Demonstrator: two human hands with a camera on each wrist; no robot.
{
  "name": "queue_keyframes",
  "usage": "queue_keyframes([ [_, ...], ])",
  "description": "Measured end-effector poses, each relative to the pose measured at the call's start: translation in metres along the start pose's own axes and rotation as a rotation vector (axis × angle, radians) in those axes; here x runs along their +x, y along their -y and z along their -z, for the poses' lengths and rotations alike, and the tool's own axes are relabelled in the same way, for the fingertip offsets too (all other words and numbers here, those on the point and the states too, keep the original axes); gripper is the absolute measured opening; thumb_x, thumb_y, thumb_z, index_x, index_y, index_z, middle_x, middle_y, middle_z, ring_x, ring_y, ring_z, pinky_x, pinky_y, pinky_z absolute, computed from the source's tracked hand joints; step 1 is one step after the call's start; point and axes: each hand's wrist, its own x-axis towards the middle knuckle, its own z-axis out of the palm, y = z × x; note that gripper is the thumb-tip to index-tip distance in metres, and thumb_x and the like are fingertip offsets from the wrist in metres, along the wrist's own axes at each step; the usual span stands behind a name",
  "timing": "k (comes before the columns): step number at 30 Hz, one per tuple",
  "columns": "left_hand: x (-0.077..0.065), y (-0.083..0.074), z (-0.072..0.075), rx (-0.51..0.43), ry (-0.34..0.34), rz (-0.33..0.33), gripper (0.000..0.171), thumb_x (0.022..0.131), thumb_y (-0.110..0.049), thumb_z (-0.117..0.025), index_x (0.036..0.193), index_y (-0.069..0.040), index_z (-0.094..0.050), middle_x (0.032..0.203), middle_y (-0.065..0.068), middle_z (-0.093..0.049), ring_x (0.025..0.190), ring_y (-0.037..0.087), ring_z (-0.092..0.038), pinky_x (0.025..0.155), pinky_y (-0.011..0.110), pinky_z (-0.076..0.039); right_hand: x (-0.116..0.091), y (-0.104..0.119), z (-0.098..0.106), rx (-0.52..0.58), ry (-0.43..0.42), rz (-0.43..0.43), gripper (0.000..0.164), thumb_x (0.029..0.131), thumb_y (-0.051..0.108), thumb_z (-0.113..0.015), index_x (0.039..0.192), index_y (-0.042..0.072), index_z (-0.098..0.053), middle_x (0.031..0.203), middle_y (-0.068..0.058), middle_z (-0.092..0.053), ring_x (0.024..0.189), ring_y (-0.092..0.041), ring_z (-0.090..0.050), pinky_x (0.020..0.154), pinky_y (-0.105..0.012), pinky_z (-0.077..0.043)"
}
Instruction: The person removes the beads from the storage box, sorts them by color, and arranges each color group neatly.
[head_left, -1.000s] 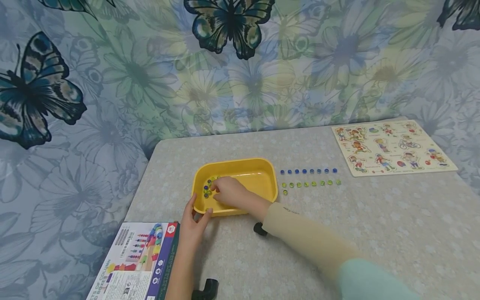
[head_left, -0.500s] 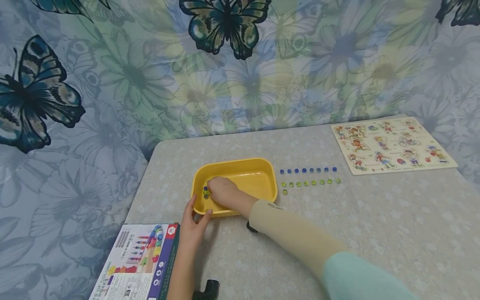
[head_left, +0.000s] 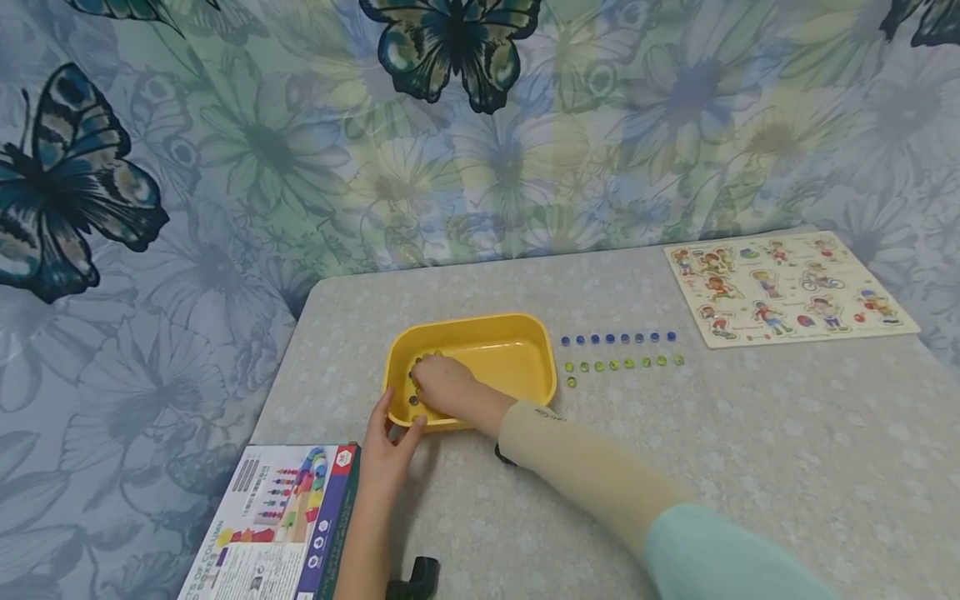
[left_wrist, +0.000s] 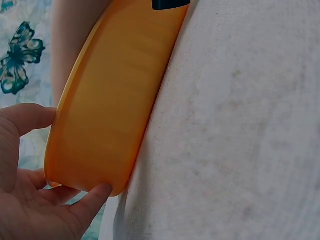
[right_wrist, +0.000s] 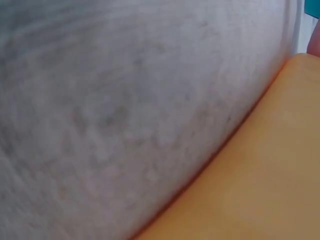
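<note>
A yellow plastic tray (head_left: 517,371) rests on the table, small blue and green glass beads (head_left: 413,401) at its left end. My left hand (head_left: 386,450) grips the near left corner; in the left wrist view its thumb and fingertips press on the tray's wall (left_wrist: 100,120). Reaching into the tray, my right hand (head_left: 447,387) bends its fingers down among the beads. Its fingertips are hidden, so I cannot tell whether they pinch a bead. Right of the tray lie a row of blue beads (head_left: 610,339), a row of green beads (head_left: 614,364) and a single green bead (head_left: 572,382) below.
A board with printed children figures (head_left: 795,287) lies at the back right of the table. At the front left, a cardboard box (head_left: 277,525) lies beside my left forearm. Behind the table hangs a butterfly-patterned cloth (head_left: 510,183).
My right hand has shifted left inside the tray over the beads, covering more of them, and its fingers have bent down. My left hand keeps its place on the corner.
</note>
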Motion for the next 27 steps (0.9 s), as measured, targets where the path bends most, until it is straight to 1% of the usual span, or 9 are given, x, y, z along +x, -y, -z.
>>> queue_keyframes([
  [3, 0.0, -0.001, 0.0, 0.001, 0.001, -0.005, 0.075, 0.087, -0.036, -0.064, 0.148, -0.026, -0.023, 0.153, 0.001, -0.021, 0.137, 0.028, -0.027, 0.106, 0.041, -0.033, 0.0, -0.001, 0.001, -0.018, -0.003, 0.008, 0.011, 0.09, 0.023, -0.06, 0.096, 0.016, -0.065, 0.087, 0.004, -0.058, 0.075, -0.009, -0.053, 0.065, -0.024, -0.047],
  [5, 0.0, -0.002, 0.0, 0.001, 0.0, -0.006, 0.076, 0.087, -0.037, -0.065, 0.148, -0.026, -0.023, 0.153, 0.002, -0.021, 0.137, 0.028, -0.027, 0.106, 0.041, -0.034, -0.001, -0.002, 0.002, -0.002, -0.002, 0.018, 0.01, 0.089, 0.022, -0.061, 0.095, 0.015, -0.066, 0.087, 0.004, -0.058, 0.075, -0.01, -0.052, 0.064, -0.025, -0.047],
  [7, 0.0, -0.002, 0.0, 0.0, 0.0, -0.004, 0.076, 0.087, -0.037, -0.065, 0.148, -0.026, -0.022, 0.153, 0.001, -0.02, 0.138, 0.028, -0.026, 0.106, 0.041, -0.034, -0.004, -0.004, 0.005, 0.031, -0.001, 0.022, 0.009, 0.088, 0.023, -0.062, 0.091, 0.015, -0.065, 0.085, 0.004, -0.058, 0.073, -0.01, -0.052, 0.063, -0.025, -0.046],
  [10, 0.001, -0.001, 0.0, -0.003, 0.002, 0.003, 0.075, 0.087, -0.036, -0.065, 0.148, -0.026, -0.022, 0.153, 0.002, -0.02, 0.138, 0.028, -0.026, 0.106, 0.041, -0.033, -0.01, -0.01, 0.01, 0.119, -0.019, 0.032, 0.007, 0.086, 0.022, -0.064, 0.086, 0.015, -0.065, 0.081, 0.006, -0.058, 0.07, -0.009, -0.051, 0.061, -0.023, -0.044],
  [13, 0.001, -0.001, 0.001, -0.004, 0.004, 0.016, 0.075, 0.087, -0.036, -0.065, 0.148, -0.028, -0.022, 0.153, 0.002, -0.02, 0.137, 0.028, -0.027, 0.106, 0.042, -0.033, -0.021, -0.02, 0.017, 0.196, -0.061, 0.065, 0.009, 0.085, 0.024, -0.065, 0.089, 0.015, -0.066, 0.082, 0.007, -0.06, 0.07, -0.008, -0.051, 0.063, -0.022, -0.044],
  [15, 0.0, -0.001, 0.001, 0.001, 0.0, 0.028, 0.076, 0.087, -0.037, -0.065, 0.148, -0.029, -0.021, 0.153, 0.001, -0.021, 0.137, 0.027, -0.027, 0.106, 0.041, -0.034, -0.03, -0.028, 0.024, 0.247, -0.092, 0.096, 0.011, 0.085, 0.024, -0.066, 0.092, 0.015, -0.066, 0.085, 0.006, -0.061, 0.072, -0.008, -0.052, 0.065, -0.021, -0.045],
  [20, -0.002, 0.0, 0.001, -0.019, -0.001, 0.002, 0.075, 0.088, -0.036, -0.064, 0.149, -0.026, -0.021, 0.153, 0.001, -0.02, 0.137, 0.026, -0.027, 0.105, 0.04, -0.035, -0.063, -0.051, 0.047, 0.378, -0.172, 0.14, 0.011, 0.085, 0.021, -0.067, 0.094, 0.015, -0.066, 0.086, 0.006, -0.061, 0.073, -0.008, -0.054, 0.067, -0.019, -0.048],
  [24, -0.002, 0.0, 0.001, -0.033, 0.006, -0.013, 0.074, 0.088, -0.035, -0.063, 0.149, -0.026, -0.021, 0.153, 0.002, -0.02, 0.137, 0.026, -0.027, 0.105, 0.04, -0.035, -0.094, -0.076, 0.065, 0.461, -0.231, 0.143, 0.011, 0.085, 0.019, -0.068, 0.094, 0.014, -0.065, 0.086, 0.007, -0.062, 0.076, -0.007, -0.056, 0.066, -0.019, -0.049],
  [27, -0.002, -0.002, 0.001, -0.03, 0.008, -0.006, 0.073, 0.089, -0.034, -0.063, 0.149, -0.027, -0.021, 0.153, 0.001, -0.02, 0.137, 0.025, -0.029, 0.105, 0.039, -0.035, -0.12, -0.1, 0.074, 0.48, -0.287, 0.132, 0.012, 0.084, 0.018, -0.069, 0.095, 0.013, -0.066, 0.088, 0.005, -0.062, 0.078, -0.008, -0.057, 0.067, -0.021, -0.051],
])
